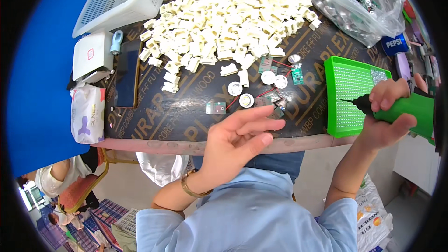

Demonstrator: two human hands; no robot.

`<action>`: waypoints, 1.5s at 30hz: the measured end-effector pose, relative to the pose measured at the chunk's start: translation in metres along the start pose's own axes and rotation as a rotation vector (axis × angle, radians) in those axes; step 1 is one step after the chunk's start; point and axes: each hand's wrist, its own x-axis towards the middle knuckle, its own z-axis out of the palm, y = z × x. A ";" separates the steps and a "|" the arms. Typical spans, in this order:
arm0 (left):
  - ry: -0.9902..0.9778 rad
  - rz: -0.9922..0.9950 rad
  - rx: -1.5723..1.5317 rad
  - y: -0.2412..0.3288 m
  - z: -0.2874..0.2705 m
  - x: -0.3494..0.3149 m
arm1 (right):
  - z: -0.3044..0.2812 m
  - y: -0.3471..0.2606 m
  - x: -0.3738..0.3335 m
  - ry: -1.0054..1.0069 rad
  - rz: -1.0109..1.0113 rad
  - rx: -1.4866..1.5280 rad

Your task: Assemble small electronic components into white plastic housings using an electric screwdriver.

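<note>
My right hand [389, 107] is wrapped round a green and black electric screwdriver [417, 114]. Its thin bit points left, over a green tray [331, 107] whose grid holds many small pieces, seemingly screws. At the table's front edge, my left hand [240, 137] has its fingers stretched out and apart, with nothing visible in it. Just beyond those fingers lie several small green circuit boards [215, 108] with red wires and round white-rimmed discs [246, 101]. A large heap of small cream plastic housings [224, 23] covers the back middle of the table.
At the back left stands a white perforated basket [119, 7]. A white box [92, 56], a tissue pack [87, 114] and a dark phone [127, 77] line the left side. A clear bag of parts [347, 4] and a blue can [395, 44] sit back right.
</note>
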 end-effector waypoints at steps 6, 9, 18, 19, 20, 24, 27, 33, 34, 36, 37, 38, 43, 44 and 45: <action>0.012 0.461 0.309 -0.012 -0.007 0.001 | -0.006 -0.001 0.000 -0.024 -0.028 -0.059; -0.013 0.362 0.314 -0.006 -0.011 -0.003 | -0.003 -0.001 -0.002 -0.029 -0.026 -0.062; -0.090 0.255 0.081 -0.002 -0.018 -0.007 | -0.003 -0.001 0.000 -0.064 -0.035 -0.086; -0.090 0.256 0.082 -0.002 -0.018 -0.007 | -0.002 0.000 0.000 -0.065 -0.041 -0.089; -0.107 0.258 0.067 -0.002 -0.019 -0.007 | -0.002 0.000 0.000 -0.067 -0.047 -0.091; -0.162 0.298 -0.040 -0.008 -0.024 -0.006 | -0.003 0.002 0.000 -0.072 -0.035 -0.076; -0.206 0.356 -0.034 -0.008 -0.023 -0.003 | -0.004 0.003 0.001 -0.068 -0.043 -0.074; -0.145 0.124 -0.257 0.003 -0.025 -0.009 | -0.003 0.003 0.001 -0.047 -0.039 -0.073; -0.146 0.124 -0.257 0.005 -0.025 -0.010 | -0.003 0.003 0.001 -0.045 -0.039 -0.073; -0.102 -0.042 -0.467 0.009 -0.027 -0.011 | -0.002 0.003 0.001 -0.044 -0.038 -0.073; -0.101 -0.041 -0.468 0.009 -0.027 -0.012 | -0.002 0.003 0.000 -0.046 -0.035 -0.068; -0.092 -0.046 -0.510 0.010 -0.027 -0.012 | -0.001 0.004 0.001 -0.050 -0.032 -0.058; -0.010 0.229 -0.338 0.023 -0.044 -0.026 | -0.001 0.005 -0.002 -0.045 -0.021 -0.039; 0.038 0.385 -0.183 0.030 -0.051 -0.029 | -0.004 0.006 -0.003 -0.041 -0.011 -0.022; 0.087 0.535 -0.025 0.039 -0.059 -0.031 | -0.005 0.006 -0.003 -0.035 -0.007 -0.019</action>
